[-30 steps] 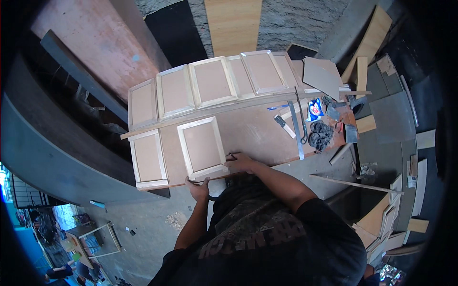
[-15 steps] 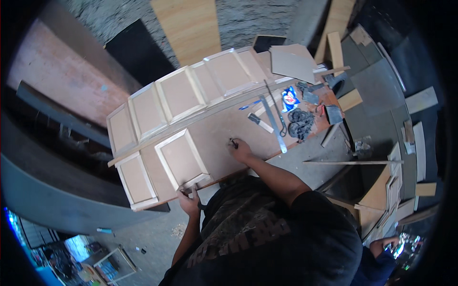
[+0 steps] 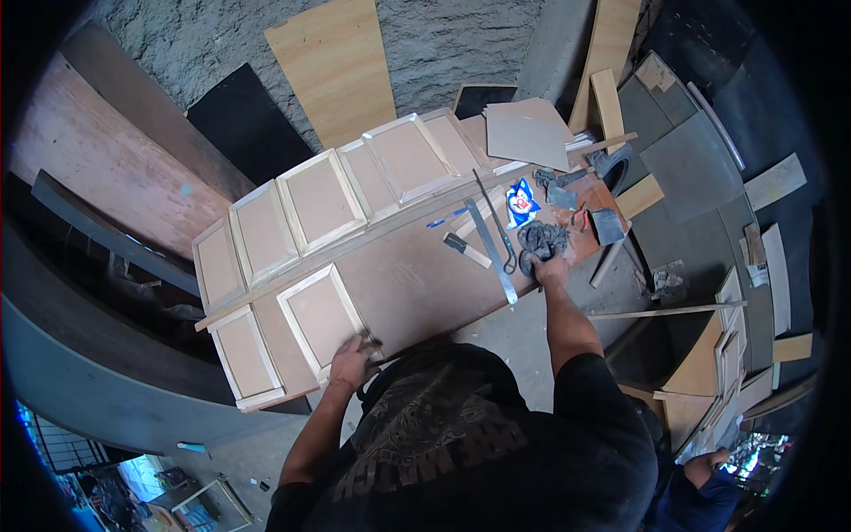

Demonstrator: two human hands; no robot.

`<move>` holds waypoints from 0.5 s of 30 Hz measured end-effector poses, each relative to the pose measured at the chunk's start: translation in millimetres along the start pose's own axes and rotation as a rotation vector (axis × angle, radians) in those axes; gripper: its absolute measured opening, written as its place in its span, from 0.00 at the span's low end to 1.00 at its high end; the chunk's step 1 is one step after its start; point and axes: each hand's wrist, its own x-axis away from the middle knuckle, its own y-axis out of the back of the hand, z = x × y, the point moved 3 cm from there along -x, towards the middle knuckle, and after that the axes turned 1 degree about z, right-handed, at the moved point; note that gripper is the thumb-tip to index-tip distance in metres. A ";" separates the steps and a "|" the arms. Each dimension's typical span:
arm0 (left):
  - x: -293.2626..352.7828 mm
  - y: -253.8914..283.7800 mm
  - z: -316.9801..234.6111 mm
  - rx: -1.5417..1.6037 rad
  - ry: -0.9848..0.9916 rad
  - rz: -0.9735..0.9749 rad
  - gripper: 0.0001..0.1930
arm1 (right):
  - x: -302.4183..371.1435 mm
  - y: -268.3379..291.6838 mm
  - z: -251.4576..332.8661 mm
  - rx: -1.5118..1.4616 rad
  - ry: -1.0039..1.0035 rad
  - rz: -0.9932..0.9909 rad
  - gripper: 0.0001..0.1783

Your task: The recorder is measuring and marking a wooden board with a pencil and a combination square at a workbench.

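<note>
My right hand (image 3: 551, 269) reaches to the workbench's right front edge, its fingers closed on the near side of a crumpled dark grey rag (image 3: 542, 236). My left hand (image 3: 352, 362), smeared by motion, lies over the lower right corner of a small framed wooden panel (image 3: 321, 315); a dark blur at its fingertips cannot be made out. Left of the rag are a steel ruler (image 3: 493, 253), a thin dark rod with a looped end (image 3: 508, 239) and a scraper with a dark handle (image 3: 467, 249). A blue and white packet (image 3: 523, 204) lies just beyond the rag.
A row of framed panels (image 3: 321, 199) runs along the bench's far side, with a long wooden strip (image 3: 266, 288) before it. Flat boards (image 3: 527, 137) and a dark block (image 3: 607, 226) occupy the right end. Board offcuts (image 3: 709, 355) stand right; another person (image 3: 700, 488) is at lower right.
My right hand has moved right from the bench's middle, where it held a small dark thing, to the rag. My left hand has shifted onto the small panel's corner. The view has shifted slightly.
</note>
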 end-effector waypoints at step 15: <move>-7.0 -20.4 9.7 -0.092 0.163 0.133 0.19 | 55.9 56.6 59.6 -0.737 0.921 -0.022 0.25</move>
